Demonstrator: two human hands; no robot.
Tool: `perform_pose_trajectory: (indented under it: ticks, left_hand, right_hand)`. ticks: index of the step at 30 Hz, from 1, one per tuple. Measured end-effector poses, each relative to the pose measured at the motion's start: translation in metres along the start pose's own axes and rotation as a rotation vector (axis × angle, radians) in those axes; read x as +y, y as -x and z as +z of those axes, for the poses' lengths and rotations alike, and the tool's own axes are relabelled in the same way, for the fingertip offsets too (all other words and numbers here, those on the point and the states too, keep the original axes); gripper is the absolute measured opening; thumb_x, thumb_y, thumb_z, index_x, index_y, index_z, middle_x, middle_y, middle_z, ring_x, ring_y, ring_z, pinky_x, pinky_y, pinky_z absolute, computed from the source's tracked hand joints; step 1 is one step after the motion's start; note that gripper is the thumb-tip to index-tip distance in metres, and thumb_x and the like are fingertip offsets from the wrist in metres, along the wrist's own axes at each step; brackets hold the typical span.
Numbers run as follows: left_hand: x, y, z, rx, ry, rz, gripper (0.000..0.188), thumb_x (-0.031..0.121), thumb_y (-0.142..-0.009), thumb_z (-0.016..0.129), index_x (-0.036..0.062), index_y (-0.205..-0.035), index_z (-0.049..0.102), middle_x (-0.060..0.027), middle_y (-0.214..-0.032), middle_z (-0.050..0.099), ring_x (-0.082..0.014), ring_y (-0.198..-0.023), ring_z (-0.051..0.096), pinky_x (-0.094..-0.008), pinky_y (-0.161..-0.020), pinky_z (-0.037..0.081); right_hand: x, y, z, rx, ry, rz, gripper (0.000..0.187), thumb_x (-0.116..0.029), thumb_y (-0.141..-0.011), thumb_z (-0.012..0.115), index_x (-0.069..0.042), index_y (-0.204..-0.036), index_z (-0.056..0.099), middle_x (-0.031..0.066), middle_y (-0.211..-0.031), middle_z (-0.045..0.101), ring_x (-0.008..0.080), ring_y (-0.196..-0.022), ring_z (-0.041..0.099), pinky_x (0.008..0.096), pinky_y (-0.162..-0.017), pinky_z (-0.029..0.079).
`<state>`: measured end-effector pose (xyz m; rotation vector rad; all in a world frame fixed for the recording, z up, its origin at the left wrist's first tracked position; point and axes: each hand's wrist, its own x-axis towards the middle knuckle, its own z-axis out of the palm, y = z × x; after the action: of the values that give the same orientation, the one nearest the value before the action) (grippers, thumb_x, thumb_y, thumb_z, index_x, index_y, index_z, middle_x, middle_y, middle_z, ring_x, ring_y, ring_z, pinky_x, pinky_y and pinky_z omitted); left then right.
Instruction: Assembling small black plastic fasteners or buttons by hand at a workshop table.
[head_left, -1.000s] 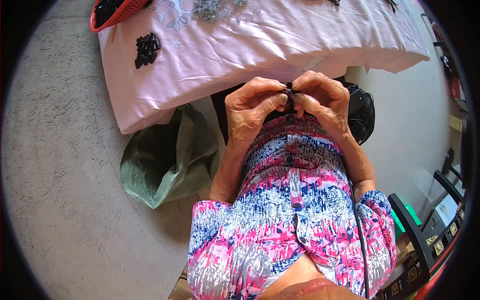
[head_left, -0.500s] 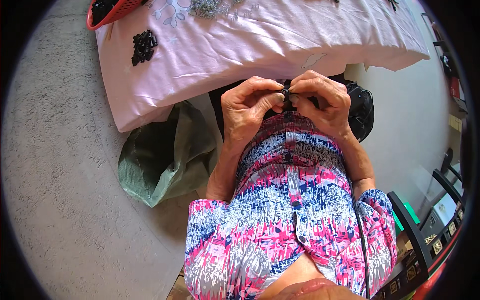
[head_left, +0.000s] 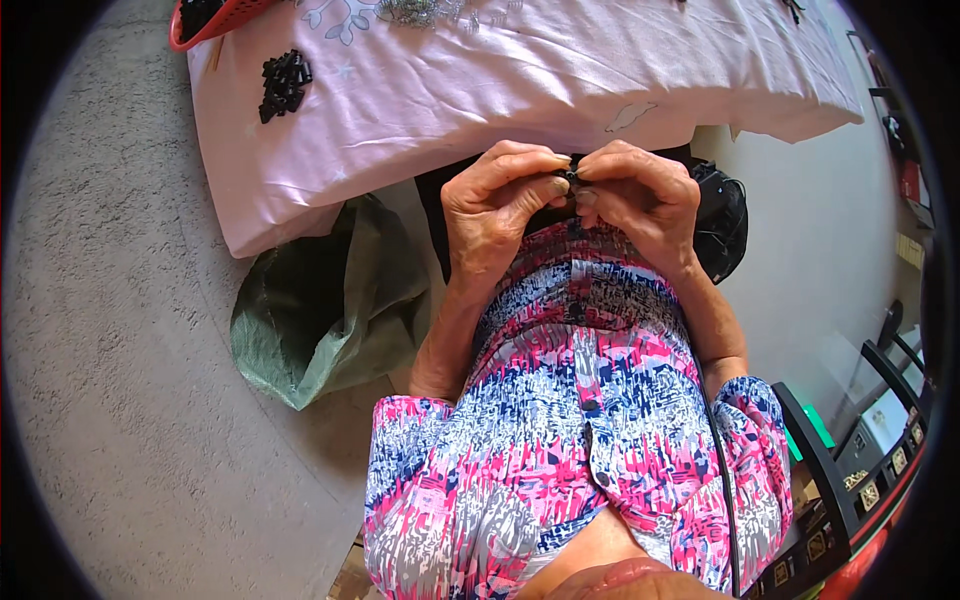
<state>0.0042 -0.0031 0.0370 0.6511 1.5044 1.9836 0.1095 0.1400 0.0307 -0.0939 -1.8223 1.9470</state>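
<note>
Head view, left to right: a green sack [head_left: 325, 300] on the floor, black pieces [head_left: 284, 82] piled on the far pink cloth [head_left: 480, 90], then left hand [head_left: 495, 205] and right hand [head_left: 640, 195] together pinching one small black part [head_left: 573, 178] near the chest. Assembly looks midway; that pile seems left.

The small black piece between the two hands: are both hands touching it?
Touching. The head view shows the fingertips of the left hand and the right hand pinched together on the small black piece, with no gap visible.
</note>
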Motion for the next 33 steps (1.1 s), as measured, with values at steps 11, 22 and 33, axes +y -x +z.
perform_pose_trajectory:
  ticks: [11,22,33]
  left_hand:
    - [-0.015,0.004,-0.005,-0.034,0.302,-0.104,0.019,-0.003,-0.085,0.066,-0.0033,-0.104,0.068,-0.0081,-0.097,0.068,-0.0117,-0.081,0.062,-0.0234,-0.074,0.051]
    - [-0.018,0.004,-0.011,-0.133,0.473,-0.273,0.033,0.003,-0.085,0.069,0.0000,-0.116,0.058,-0.0095,-0.098,0.068,-0.0130,-0.084,0.063,-0.0252,-0.075,0.050]
    - [-0.030,0.004,-0.021,-0.204,0.647,-0.457,0.040,0.003,-0.080,0.075,0.0055,-0.111,0.049,-0.0062,-0.090,0.065,-0.0118,-0.073,0.064,-0.0219,-0.064,0.050]
  right_hand:
    - [0.004,0.002,0.002,-0.032,0.052,0.024,0.021,0.013,-0.075,0.069,0.008,-0.095,0.065,0.0138,-0.091,0.064,0.0156,-0.075,0.065,0.0229,-0.063,0.053]
    - [0.003,-0.003,0.000,-0.023,0.345,-0.193,0.042,-0.005,-0.065,0.080,0.001,-0.104,0.065,0.0130,-0.102,0.061,0.0212,-0.085,0.062,0.0308,-0.073,0.051]
    - [0.005,-0.008,0.001,-0.142,0.363,-0.271,0.043,-0.003,-0.059,0.078,-0.001,-0.101,0.067,0.0109,-0.096,0.065,0.0244,-0.083,0.063,0.0334,-0.070,0.052]
